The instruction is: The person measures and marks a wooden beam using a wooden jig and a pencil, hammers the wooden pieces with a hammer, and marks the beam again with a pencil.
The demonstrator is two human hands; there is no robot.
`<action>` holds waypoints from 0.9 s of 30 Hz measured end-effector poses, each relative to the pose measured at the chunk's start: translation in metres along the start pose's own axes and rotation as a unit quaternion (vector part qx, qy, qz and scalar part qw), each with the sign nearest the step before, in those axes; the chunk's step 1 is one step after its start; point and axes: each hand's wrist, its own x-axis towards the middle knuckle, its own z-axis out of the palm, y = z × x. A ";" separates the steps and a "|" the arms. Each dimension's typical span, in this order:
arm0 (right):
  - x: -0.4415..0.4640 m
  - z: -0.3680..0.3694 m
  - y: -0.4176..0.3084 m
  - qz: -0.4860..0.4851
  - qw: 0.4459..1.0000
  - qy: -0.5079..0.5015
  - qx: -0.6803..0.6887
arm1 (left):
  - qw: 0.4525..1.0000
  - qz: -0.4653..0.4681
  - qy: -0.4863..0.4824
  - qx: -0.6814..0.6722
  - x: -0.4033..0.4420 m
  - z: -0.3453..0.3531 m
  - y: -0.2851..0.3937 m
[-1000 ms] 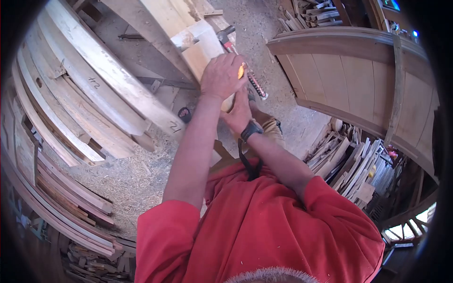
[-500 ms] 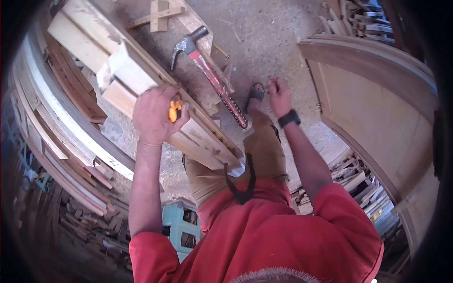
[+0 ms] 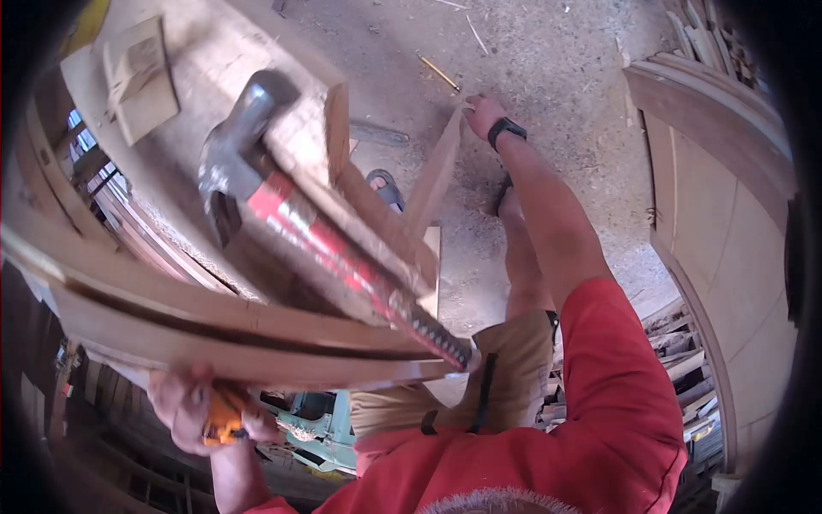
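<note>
My left hand (image 3: 188, 411) is closed around an orange tape measure (image 3: 224, 415), just below the edge of the long wooden rails (image 3: 257, 330). A claw hammer (image 3: 321, 236) with a worn red handle lies over the woodwork, its head toward the upper left. My right hand (image 3: 485, 116), with a dark watch on the wrist, reaches low toward the floor. Its fingers meet the tip of a tapering wooden strip (image 3: 437, 171) and are partly hidden, so their grip cannot be made out. Close by on the floor is a yellow pencil (image 3: 439, 74).
A large curved-top wooden panel (image 3: 715, 197) stands at the right. Stacked offcuts (image 3: 681, 351) lie beneath it. A pale green plastic crate or stool (image 3: 321, 433) stands behind the rails at my left. A small board (image 3: 141, 81) rests at upper left.
My view has tilted and come closer to the hammer and rails. My left hand has moved down and left with the tape measure. My right hand has stretched forward toward the pencil.
</note>
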 end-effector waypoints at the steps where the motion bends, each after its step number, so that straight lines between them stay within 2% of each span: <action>1: 0.014 0.008 -0.006 -0.005 0.999 -0.029 -0.023 | 0.999 0.017 0.006 -0.031 0.001 0.001 -0.003; 3: 0.033 0.013 -0.022 0.016 0.994 -0.086 -0.059 | 0.999 0.027 0.011 -0.041 0.000 0.000 -0.003; 7: 0.078 0.058 -0.014 -0.024 0.985 -0.129 -0.109 | 0.997 -0.062 -0.034 0.023 -0.012 -0.024 0.012; 8: 0.074 0.054 -0.019 0.027 0.986 -0.129 -0.103 | 0.991 -0.107 -0.026 0.077 -0.016 -0.026 0.021; 9: 0.074 0.052 -0.026 0.076 0.984 -0.129 -0.097 | 0.991 -0.107 -0.027 0.081 -0.013 -0.028 0.028; 11: 0.095 0.092 0.000 0.100 0.986 -0.117 -0.060 | 0.988 -0.143 -0.058 0.011 -0.003 -0.031 0.035; 13: 0.097 0.089 -0.008 0.122 0.987 -0.106 -0.025 | 0.990 -0.131 -0.047 0.016 -0.004 -0.029 0.030; 17: 0.090 0.069 -0.022 0.075 0.986 -0.120 -0.083 | 0.992 -0.114 -0.034 0.037 -0.008 -0.030 0.027; 22: 0.120 0.085 0.007 0.037 0.984 -0.115 -0.133 | 0.994 -0.092 -0.030 0.055 -0.013 -0.028 0.024; 24: 0.125 0.068 0.012 0.056 0.977 -0.179 -0.106 | 0.994 -0.074 -0.029 0.068 -0.019 -0.032 0.024; 27: 0.107 0.046 0.008 0.059 0.986 -0.126 -0.094 | 0.986 -0.155 0.017 0.052 -0.057 -0.039 0.025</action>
